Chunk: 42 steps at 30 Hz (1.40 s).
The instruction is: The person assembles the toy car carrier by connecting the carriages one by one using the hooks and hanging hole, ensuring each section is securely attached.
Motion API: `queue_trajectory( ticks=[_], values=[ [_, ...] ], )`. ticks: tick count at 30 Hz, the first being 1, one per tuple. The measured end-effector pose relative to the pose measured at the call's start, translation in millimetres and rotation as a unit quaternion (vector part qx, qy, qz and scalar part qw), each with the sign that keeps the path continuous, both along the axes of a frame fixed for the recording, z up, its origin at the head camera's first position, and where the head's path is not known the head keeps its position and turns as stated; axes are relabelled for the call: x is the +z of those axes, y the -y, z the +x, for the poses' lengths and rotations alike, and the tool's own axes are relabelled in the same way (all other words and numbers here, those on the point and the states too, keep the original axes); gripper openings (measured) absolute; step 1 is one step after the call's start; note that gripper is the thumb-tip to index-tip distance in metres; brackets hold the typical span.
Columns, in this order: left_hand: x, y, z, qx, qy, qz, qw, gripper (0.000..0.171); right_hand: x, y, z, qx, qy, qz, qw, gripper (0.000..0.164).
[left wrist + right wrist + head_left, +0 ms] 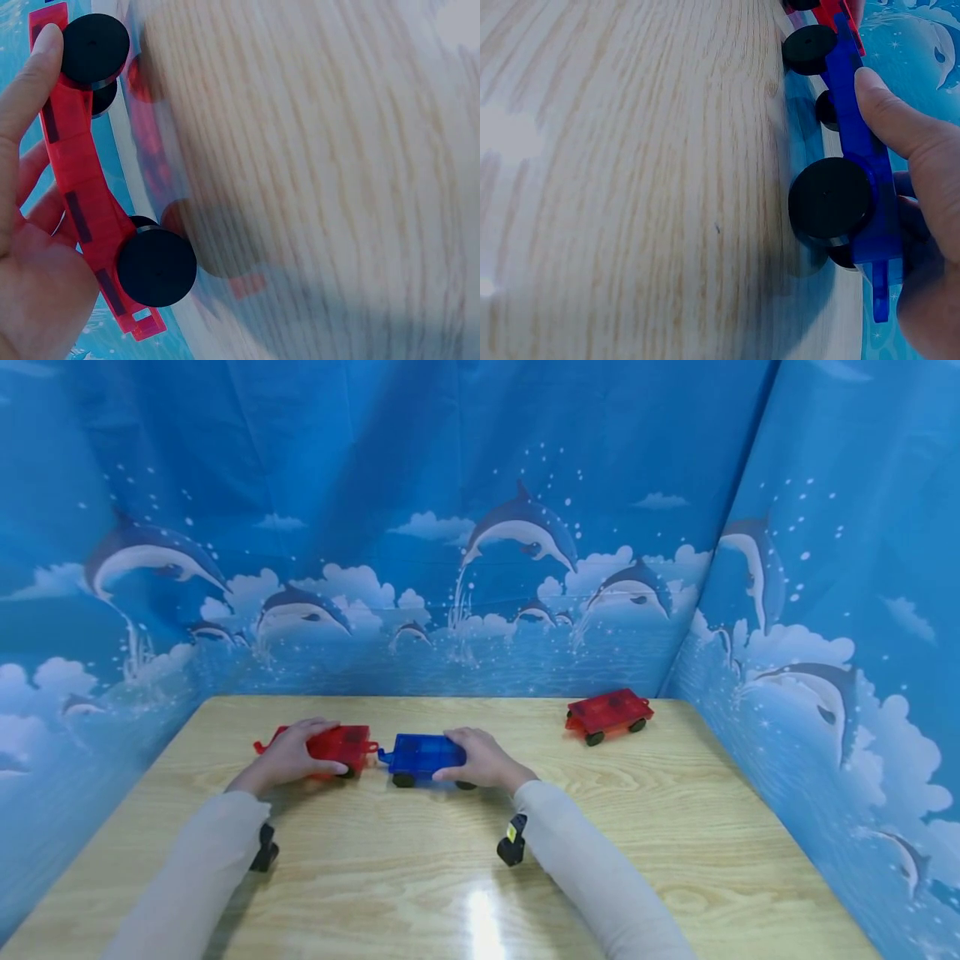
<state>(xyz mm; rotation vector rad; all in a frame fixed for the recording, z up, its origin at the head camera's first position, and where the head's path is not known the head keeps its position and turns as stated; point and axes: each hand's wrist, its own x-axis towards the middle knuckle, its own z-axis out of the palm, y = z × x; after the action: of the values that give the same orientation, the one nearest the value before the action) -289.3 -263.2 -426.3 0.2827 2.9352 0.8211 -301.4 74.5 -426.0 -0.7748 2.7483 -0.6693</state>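
Note:
My left hand grips a see-through red toy wagon from above, thumb along its near side. In the left wrist view the wagon's black wheels and a small loop at its lower end show. Just to the right, my right hand holds a blue toy wagon across its right end, thumb on the near side. The blue wagon's hook points left, right beside the loop of the red one. In the right wrist view the blue wagon's black wheels face the camera.
A second red toy wagon stands at the table's back right. The wooden table meets blue dolphin-print curtains behind it and at both sides. Black wrist cameras hang under the pale sleeves.

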Motion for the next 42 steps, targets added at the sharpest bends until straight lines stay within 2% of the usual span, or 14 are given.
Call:
queue_trajectory(
  ticks=[17,31,42],
  values=[
    [0.2,-0.1,2.8,0.002,-0.005,0.015,0.9999,0.093,1.1,3.9,1.7,-0.003,0.003,-0.002,1.0,0.087],
    [1.4,-3.5,4.8,-0.017,0.001,0.033,0.9993,0.095,-1.6,7.1,0.6,-0.004,-0.006,0.005,1.0,0.088],
    [-0.6,-3.1,3.0,-0.016,0.006,0.025,0.9995,0.096,-0.7,6.1,0.1,-0.001,-0.007,0.006,1.0,0.088]
  ],
)
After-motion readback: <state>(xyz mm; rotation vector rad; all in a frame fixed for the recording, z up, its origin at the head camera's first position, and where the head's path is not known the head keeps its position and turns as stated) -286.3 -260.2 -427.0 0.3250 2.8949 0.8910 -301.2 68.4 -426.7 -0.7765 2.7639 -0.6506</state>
